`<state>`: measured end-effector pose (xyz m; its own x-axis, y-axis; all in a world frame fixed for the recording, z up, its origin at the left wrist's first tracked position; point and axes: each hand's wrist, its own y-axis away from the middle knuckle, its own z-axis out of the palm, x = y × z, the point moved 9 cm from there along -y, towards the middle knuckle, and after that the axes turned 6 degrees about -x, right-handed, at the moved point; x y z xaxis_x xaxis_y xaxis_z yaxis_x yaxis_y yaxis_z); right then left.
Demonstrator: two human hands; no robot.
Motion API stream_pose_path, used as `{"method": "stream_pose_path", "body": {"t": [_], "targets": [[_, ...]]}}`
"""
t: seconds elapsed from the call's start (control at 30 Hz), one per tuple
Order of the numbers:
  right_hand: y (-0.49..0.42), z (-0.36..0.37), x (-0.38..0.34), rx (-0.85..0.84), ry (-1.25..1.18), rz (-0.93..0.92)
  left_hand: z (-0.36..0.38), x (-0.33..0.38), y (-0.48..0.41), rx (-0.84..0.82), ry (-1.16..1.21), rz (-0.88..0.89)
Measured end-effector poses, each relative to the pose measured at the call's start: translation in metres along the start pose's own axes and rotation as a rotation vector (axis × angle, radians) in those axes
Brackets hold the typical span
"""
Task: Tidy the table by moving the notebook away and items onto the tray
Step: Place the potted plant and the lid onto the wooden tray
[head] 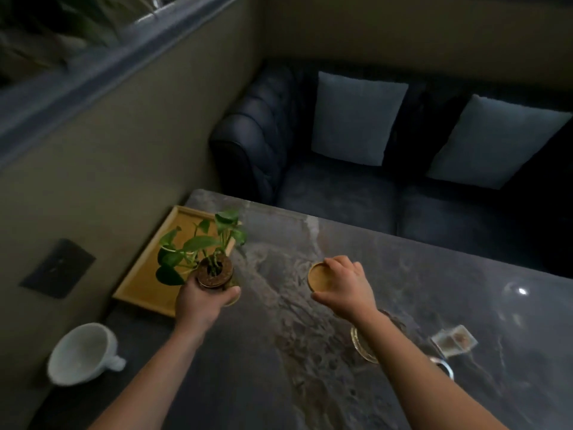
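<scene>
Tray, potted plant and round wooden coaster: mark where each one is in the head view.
tray (145, 276): head view, bare yellow floor near its left rim.
potted plant (214, 271): head view, soil top of the pot held by the left hand.
round wooden coaster (319, 276): head view, exposed top face.

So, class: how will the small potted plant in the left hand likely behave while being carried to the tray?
The potted plant looks top-heavy: leaves spread wider than its small pot, so it may tip. The left hand wraps it easily, suggesting it is light. Stems probably flop.

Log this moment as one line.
left hand: holds potted plant | right hand: on wooden coaster | tray: empty
</scene>
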<state>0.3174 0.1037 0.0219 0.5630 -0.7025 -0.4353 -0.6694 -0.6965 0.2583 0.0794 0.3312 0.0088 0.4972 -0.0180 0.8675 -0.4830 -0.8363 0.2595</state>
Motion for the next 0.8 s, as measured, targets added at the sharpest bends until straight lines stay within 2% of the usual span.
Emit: {"method": "stream_pose_path", "body": {"t": [0.37,0.6,0.8], "targets": [[-0.092,0.073,-0.144,-0.096,0.050,-0.201,-0.086,-0.038,-0.057,0.121,0.069,-0.080],[-0.175,0.114,-0.223,-0.134,0.093,-0.271,-0.105,-0.064,-0.077,0.168,0.087,-0.120],[-0.214,0.142,-0.268,-0.084,0.176,-0.384,-0.116,-0.066,-0.085,0.227,0.115,-0.123]]}}
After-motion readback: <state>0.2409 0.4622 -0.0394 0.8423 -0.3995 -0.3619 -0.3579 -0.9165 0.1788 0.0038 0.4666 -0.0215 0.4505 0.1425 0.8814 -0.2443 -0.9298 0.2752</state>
